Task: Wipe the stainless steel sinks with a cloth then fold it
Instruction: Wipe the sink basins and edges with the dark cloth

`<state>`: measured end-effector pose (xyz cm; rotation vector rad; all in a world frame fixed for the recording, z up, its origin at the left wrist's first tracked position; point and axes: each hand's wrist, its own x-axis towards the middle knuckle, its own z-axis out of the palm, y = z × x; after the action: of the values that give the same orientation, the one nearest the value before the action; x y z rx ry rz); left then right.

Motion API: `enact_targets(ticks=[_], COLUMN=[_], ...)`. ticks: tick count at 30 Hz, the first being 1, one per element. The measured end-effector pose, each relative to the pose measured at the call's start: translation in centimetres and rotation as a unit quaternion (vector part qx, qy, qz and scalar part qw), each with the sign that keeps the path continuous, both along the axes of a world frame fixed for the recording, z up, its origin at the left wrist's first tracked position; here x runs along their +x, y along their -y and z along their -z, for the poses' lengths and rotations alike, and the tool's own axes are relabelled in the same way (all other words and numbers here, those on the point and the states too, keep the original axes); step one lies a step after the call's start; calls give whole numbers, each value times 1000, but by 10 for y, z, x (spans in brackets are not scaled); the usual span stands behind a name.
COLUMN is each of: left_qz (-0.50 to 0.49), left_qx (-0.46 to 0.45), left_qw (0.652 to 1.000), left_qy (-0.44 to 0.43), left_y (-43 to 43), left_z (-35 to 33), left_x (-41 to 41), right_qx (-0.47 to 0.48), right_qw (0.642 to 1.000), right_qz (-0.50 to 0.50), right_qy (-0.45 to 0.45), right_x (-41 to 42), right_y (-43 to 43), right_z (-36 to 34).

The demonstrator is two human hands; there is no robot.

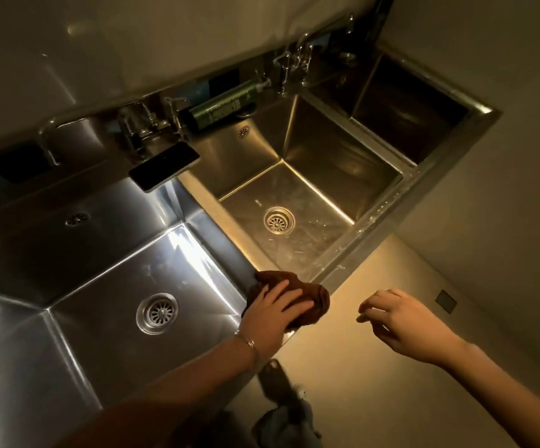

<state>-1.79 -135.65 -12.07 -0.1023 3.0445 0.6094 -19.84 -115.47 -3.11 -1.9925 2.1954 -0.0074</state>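
Left hand (275, 308): flat, fingers straight, pressing brown cloth (315, 294) onto front sink rim (352, 263).
Right hand (401, 321): hovering, fingers loosely curled, empty.

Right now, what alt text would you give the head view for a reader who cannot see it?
A person's left hand presses a brown cloth on the front rim between two stainless steel sinks, while the right hand hovers empty beside it. A dark phone and a green bottle sit on the back ledge.
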Motion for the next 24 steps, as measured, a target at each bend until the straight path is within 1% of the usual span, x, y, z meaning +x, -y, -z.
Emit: enact_targets(ticks=[2,4,8,11,15,17,19,21,23,24], left_qz=[-39,-58,-78,-74,-61,-68,-99,-151,-208,-229], left_qx=[5,-12,0,-21,-35,-56,-61,-30,-8,-16], left_qw=[998,995,994,994,994,992,992,988,977,972], left_qy=[50,82,76,72,81,86,54,29,47,60], left_y=[-3,-6,-16,-20,-15,-13,-15,-19,-24,-26], left_z=[-7,-11,-12,-15,-9,-10,-16,-24,-22,-21], left_x=[-31,-59,-117,-146,-125,-104,-85,-68,-49,-39], right_qx=[-6,-9,-10,-28,-54,-59,-37,-3,30,55], right_qw=[1000,1000,1000,999,998,996,993,989,984,980], right_qz=[16,25,29,15,34,38,30,8,-18,-26], right_qy=[9,11,-2,-6,21,53,107,149,177,188], right_x=[-17,-34,-67,-90,-107,-104,-96,-86,-79,-74], right_y=[-13,-26,-44,-38,-9,13,38,64,87,96], right_z=[-1,-1,7,11,8,7,7,8,14,18])
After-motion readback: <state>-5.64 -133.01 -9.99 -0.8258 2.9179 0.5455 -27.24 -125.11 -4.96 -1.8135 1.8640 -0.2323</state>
